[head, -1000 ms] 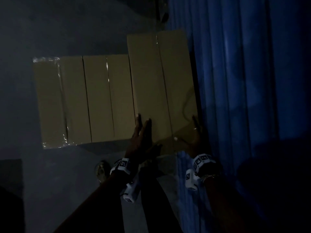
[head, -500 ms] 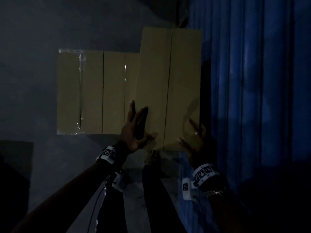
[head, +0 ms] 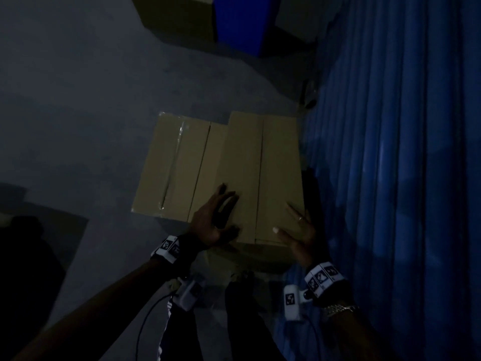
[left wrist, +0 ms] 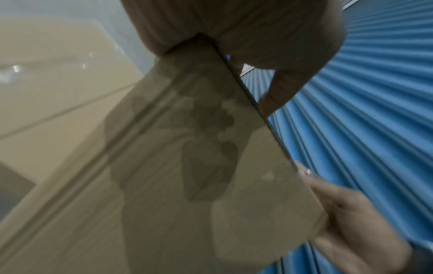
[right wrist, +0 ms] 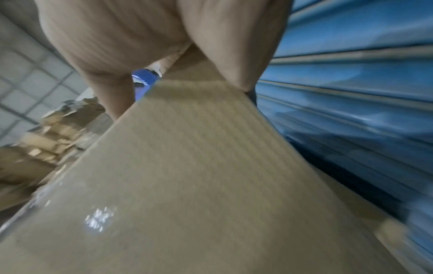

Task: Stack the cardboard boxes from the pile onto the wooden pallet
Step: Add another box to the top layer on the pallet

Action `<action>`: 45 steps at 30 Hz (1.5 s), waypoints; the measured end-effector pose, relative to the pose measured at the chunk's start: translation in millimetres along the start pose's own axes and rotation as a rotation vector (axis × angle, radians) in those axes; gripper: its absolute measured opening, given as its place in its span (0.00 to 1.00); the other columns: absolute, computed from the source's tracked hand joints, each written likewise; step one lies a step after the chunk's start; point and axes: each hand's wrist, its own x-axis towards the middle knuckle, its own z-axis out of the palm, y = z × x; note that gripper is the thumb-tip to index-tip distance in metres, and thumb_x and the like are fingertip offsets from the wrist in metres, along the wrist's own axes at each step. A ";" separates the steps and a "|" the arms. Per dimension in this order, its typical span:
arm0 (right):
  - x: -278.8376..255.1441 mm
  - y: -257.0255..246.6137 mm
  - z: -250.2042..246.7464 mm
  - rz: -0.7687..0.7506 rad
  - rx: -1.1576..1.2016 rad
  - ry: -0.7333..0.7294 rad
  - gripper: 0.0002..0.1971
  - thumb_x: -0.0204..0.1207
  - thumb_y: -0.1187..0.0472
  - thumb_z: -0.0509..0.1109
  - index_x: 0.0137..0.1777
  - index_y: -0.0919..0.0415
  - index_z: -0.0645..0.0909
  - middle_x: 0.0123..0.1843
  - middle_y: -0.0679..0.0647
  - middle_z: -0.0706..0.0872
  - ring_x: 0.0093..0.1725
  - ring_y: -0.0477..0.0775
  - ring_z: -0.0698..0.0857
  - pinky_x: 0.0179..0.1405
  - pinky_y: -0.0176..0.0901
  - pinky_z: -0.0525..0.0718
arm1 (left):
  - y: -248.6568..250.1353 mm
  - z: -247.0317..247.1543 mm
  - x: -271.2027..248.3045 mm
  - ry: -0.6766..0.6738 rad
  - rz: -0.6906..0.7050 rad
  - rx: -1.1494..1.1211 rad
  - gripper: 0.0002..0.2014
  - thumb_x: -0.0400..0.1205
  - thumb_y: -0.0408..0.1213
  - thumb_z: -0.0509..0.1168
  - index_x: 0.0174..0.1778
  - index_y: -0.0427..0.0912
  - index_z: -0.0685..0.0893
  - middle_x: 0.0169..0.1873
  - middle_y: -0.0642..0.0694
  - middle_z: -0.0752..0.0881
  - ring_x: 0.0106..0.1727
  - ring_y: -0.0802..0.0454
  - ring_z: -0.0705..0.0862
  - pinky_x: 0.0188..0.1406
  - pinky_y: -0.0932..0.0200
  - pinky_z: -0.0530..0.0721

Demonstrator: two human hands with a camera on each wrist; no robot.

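Observation:
The room is dark. A tan cardboard box [head: 263, 178] lies on top of other taped cardboard boxes [head: 177, 168], against their right side, and juts out past their near edge. My left hand [head: 216, 220] lies flat on its top near the front left, fingers spread and straight. My right hand [head: 296, 230] is at its front right corner, thumb on the top and fingers straight along the right edge. The left wrist view shows the box top [left wrist: 187, 166] with the right hand [left wrist: 351, 213] at its far edge. No pallet shows.
A blue ribbed shutter [head: 390, 152] runs close along the right of the boxes. A blue block [head: 239, 22] and another carton [head: 177, 16] stand at the back on the grey floor [head: 78, 100]. A heap of cardboard [right wrist: 58, 133] lies to the left in the right wrist view.
My head has pulled back, so more floor shows beyond the boxes. The left hand lifted with fingers spread and now lies flat on the box top. The right hand stays at the front right corner.

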 end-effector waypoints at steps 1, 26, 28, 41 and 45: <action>-0.1 -6.0 2.0 -0.033 -0.037 -0.018 0.38 0.63 0.36 0.81 0.75 0.29 0.75 0.83 0.39 0.68 0.81 0.47 0.69 0.81 0.59 0.72 | 3.4 -6.3 -7.2 0.003 0.007 0.014 0.41 0.74 0.64 0.74 0.83 0.66 0.64 0.88 0.55 0.57 0.87 0.56 0.58 0.80 0.40 0.71; -163.2 -342.6 317.6 -0.720 -0.177 -0.571 0.33 0.71 0.63 0.83 0.77 0.50 0.79 0.89 0.40 0.57 0.82 0.31 0.66 0.77 0.34 0.73 | 35.3 -348.2 -374.2 0.762 -0.104 0.254 0.45 0.70 0.69 0.74 0.81 0.51 0.73 0.87 0.50 0.58 0.85 0.51 0.64 0.76 0.44 0.74; -177.9 -362.4 359.4 -0.794 -0.228 -0.629 0.34 0.72 0.60 0.84 0.77 0.44 0.78 0.89 0.38 0.57 0.86 0.40 0.63 0.82 0.49 0.71 | 26.4 -368.4 -412.0 0.853 -0.150 0.247 0.46 0.68 0.68 0.75 0.80 0.50 0.74 0.87 0.50 0.60 0.83 0.50 0.66 0.76 0.46 0.74; -265.8 -451.6 579.6 -0.962 -0.270 -1.064 0.38 0.72 0.58 0.84 0.80 0.42 0.74 0.87 0.29 0.57 0.86 0.37 0.60 0.73 0.46 0.75 | -25.5 -452.0 -589.5 1.227 -0.434 0.262 0.47 0.64 0.64 0.79 0.80 0.55 0.73 0.87 0.53 0.58 0.84 0.49 0.68 0.72 0.39 0.81; -283.8 -466.1 648.9 -0.942 -0.229 -1.216 0.40 0.70 0.62 0.84 0.82 0.52 0.72 0.80 0.16 0.62 0.83 0.32 0.63 0.76 0.34 0.74 | -45.1 -472.8 -628.4 1.315 -0.536 0.259 0.46 0.63 0.62 0.81 0.79 0.57 0.74 0.86 0.54 0.60 0.83 0.51 0.69 0.72 0.43 0.80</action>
